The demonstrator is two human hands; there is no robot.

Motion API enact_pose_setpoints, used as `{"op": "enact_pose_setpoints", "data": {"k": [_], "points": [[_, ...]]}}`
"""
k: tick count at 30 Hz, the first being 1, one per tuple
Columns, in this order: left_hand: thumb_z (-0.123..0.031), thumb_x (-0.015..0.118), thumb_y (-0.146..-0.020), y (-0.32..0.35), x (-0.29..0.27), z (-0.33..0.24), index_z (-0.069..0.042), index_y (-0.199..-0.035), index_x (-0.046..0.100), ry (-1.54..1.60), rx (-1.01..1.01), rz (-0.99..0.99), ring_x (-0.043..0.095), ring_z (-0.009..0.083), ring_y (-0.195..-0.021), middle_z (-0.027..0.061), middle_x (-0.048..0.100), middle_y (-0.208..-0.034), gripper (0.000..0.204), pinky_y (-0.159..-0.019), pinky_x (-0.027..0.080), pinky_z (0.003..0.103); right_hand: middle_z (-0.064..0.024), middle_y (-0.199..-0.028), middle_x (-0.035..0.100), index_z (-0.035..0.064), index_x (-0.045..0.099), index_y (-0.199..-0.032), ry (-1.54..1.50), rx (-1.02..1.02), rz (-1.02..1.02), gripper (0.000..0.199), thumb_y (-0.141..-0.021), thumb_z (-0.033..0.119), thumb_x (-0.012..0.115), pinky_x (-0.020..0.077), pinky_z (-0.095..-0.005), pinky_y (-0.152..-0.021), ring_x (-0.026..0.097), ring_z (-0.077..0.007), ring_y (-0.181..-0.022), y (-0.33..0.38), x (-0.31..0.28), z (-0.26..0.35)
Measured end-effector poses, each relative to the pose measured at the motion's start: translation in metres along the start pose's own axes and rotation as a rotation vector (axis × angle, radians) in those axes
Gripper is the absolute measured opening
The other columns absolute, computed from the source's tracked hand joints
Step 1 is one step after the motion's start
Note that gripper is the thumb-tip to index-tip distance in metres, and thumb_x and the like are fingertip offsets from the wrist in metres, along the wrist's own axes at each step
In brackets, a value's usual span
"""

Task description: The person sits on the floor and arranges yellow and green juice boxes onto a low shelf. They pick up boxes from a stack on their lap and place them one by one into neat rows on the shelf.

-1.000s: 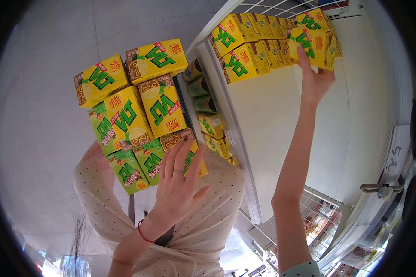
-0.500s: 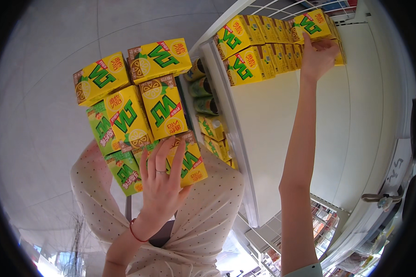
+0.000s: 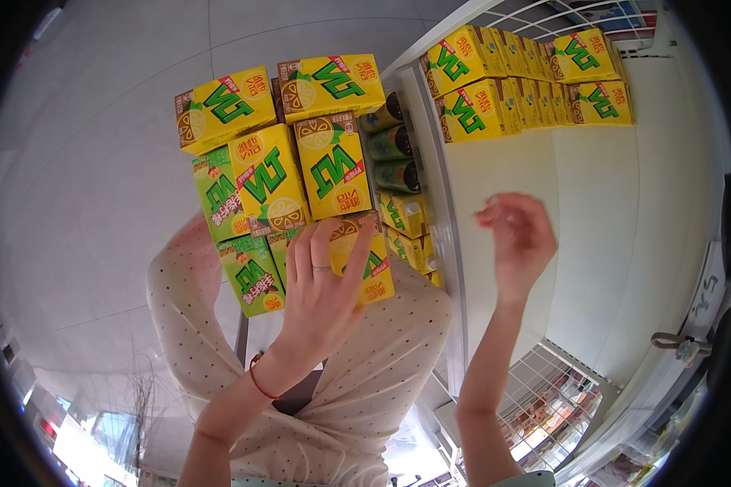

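Observation:
My left hand [image 3: 321, 276] lies with its fingers stretched out on the nearest yellow drink carton [image 3: 375, 276] of a stacked group before me. Above it in the group are upright-facing yellow cartons, one at the middle [image 3: 268, 174], one beside it [image 3: 333, 166], and two across the far end. Green drink cartons [image 3: 252, 276] show along the left side. What bears the stack is mostly hidden. My right hand [image 3: 521, 243] hovers over the white shelf [image 3: 503, 174], slightly blurred, its fingers loosely bent with nothing in them. Yellow cartons [image 3: 467, 114] stand in two-high rows at the shelf's far end.
A white wire rack [image 3: 560, 16] bounds the shelf's far end. Below its front edge stand dark-topped containers [image 3: 394, 146] and more yellow cartons [image 3: 402, 215]. Another wire grid [image 3: 552, 398] lies near right. Grey tiled floor [image 3: 97, 162] spreads at the left.
My right hand has let go of a yellow carton at the shelf's far right and drawn back toward me. The view has shifted, and my left hand stays on the stack.

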State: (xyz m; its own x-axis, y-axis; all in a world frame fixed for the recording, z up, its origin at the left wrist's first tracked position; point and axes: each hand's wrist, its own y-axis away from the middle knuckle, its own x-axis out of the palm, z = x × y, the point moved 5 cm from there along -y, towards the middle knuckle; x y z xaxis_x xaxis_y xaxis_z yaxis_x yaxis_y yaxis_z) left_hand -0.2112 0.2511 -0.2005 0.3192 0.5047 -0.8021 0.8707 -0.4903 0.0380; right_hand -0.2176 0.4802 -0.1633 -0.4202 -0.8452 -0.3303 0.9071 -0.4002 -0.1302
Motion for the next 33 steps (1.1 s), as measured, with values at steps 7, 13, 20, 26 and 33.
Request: {"op": "enact_pose_setpoints", "data": {"k": [7,13,20,26,33], "points": [[-0.010,0.083,-0.052,-0.002,0.009,-0.002,-0.011,-0.141,0.040,-0.132,0.022,0.010,0.041,0.0388,-0.111,0.0193,0.036,-0.123,0.099,-0.095,0.039,0.046,-0.0118,-0.117,0.056,-0.0039,0.054,-0.119,0.195,0.304,0.403,0.042,-0.078,-0.009,0.062,0.0559,-0.0255,-0.072,0.061,-0.0177,-0.101,0.126,0.059,-0.023],[-0.023,0.084,-0.048,-0.001,-0.028,-0.021,-0.008,-0.139,0.039,0.118,-0.086,0.065,0.043,0.0356,-0.108,0.0170,0.038,-0.120,0.103,-0.093,0.039,0.044,-0.0124,-0.132,0.045,0.0025,0.027,-0.143,-0.101,0.294,0.310,0.087,-0.070,-0.003,0.072,0.0528,-0.0357,-0.093,0.052,-0.0223,-0.120,0.151,0.063,-0.005],[-0.035,0.089,-0.053,0.007,-0.007,-0.036,-0.002,-0.142,0.030,0.780,-0.280,0.170,0.044,0.0233,-0.104,0.0114,0.042,-0.116,0.112,-0.090,0.039,0.038,-0.0160,-0.128,0.048,-0.0004,0.045,-0.129,-0.114,0.272,-0.330,0.079,-0.061,0.008,0.084,0.0513,-0.0385,-0.092,0.055,-0.0266,-0.113,0.140,0.060,0.020],[-0.030,0.090,-0.055,-0.012,-0.018,-0.052,-0.002,-0.146,0.024,1.053,-0.140,0.150,0.045,0.0250,-0.114,0.0138,0.041,-0.128,0.115,-0.096,0.038,0.038,-0.0106,-0.100,0.065,-0.0063,0.060,-0.108,0.152,0.004,-0.489,0.045,-0.070,0.007,0.081,0.0519,-0.0314,-0.082,0.064,-0.0208,-0.090,0.073,0.019,0.027],[-0.013,0.082,-0.063,-0.016,-0.046,0.030,-0.008,-0.145,0.033,0.087,-0.116,-0.130,0.035,0.0358,-0.132,0.0156,0.033,-0.146,0.096,-0.108,0.031,0.049,-0.0123,-0.107,0.066,-0.0075,0.058,-0.114,0.232,-0.196,-0.542,0.040,-0.081,0.005,0.076,0.0544,-0.0292,-0.082,0.065,-0.0138,-0.092,-0.082,-0.073,0.005]]}}
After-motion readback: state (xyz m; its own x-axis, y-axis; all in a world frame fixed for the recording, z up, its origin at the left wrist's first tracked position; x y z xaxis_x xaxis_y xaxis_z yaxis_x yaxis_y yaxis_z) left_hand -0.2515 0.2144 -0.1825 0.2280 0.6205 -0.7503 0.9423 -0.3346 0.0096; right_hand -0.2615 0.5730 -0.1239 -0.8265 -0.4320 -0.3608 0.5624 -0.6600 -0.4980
